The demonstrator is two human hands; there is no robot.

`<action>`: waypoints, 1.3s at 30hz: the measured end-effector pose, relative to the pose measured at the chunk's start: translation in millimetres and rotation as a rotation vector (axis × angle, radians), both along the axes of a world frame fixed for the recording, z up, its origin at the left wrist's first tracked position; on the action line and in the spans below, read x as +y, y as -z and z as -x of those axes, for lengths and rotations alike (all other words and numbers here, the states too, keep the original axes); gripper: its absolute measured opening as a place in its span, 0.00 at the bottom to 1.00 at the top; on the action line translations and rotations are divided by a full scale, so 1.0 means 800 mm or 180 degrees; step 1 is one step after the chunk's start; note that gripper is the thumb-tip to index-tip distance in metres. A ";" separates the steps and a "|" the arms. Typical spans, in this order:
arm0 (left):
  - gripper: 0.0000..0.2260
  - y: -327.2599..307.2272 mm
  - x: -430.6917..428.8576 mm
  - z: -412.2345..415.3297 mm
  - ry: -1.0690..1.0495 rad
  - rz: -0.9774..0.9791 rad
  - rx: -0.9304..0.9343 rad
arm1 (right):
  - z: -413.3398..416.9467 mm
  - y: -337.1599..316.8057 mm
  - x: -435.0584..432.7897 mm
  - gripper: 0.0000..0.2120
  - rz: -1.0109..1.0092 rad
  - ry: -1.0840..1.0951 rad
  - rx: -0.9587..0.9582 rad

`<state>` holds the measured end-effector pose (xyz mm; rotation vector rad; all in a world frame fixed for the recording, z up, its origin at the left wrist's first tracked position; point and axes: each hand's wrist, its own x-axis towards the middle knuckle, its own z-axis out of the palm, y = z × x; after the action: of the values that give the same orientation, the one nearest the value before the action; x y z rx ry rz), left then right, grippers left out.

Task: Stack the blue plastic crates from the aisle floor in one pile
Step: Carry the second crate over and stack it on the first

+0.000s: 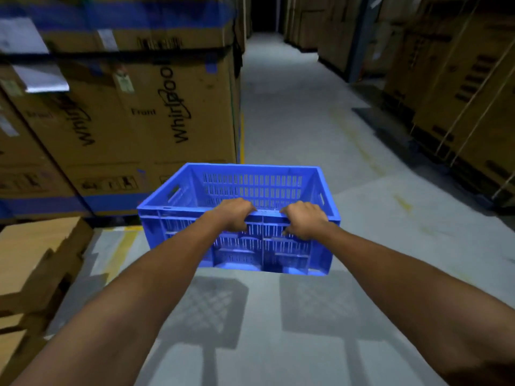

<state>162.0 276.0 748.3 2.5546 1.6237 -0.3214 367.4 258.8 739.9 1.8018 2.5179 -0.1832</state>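
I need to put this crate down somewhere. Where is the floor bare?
Bare floor runs ahead between the Whirlpool cartons and the strapped boxes, and below the blue crate. Flat cardboard crowds the left edge.

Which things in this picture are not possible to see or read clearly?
- Head view: the pile is out of frame.
- blue crate: near rim partly covered by the left hand and right hand.
- Paper labels on the cardboard boxes: too blurred to read.
- Aisle's far end: too dark.
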 end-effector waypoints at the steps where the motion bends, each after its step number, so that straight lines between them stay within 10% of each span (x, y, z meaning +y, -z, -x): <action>1: 0.14 -0.022 0.002 0.000 0.0038 -0.0054 -0.0008 | -0.001 -0.020 -0.001 0.22 -0.0088 0.0031 -0.0009; 20: 0.13 -0.237 0.095 -0.264 0.1163 -0.0808 -0.0113 | -0.249 -0.226 0.013 0.18 -0.0834 0.0778 -0.0154; 39: 0.13 -0.235 0.245 -0.763 0.2380 -0.0827 -0.0411 | -0.701 -0.222 0.091 0.18 -0.0973 0.1996 -0.0366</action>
<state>772.5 472.0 936.1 3.2099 0.6422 0.0171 928.5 331.2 917.3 2.5817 1.9058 0.2987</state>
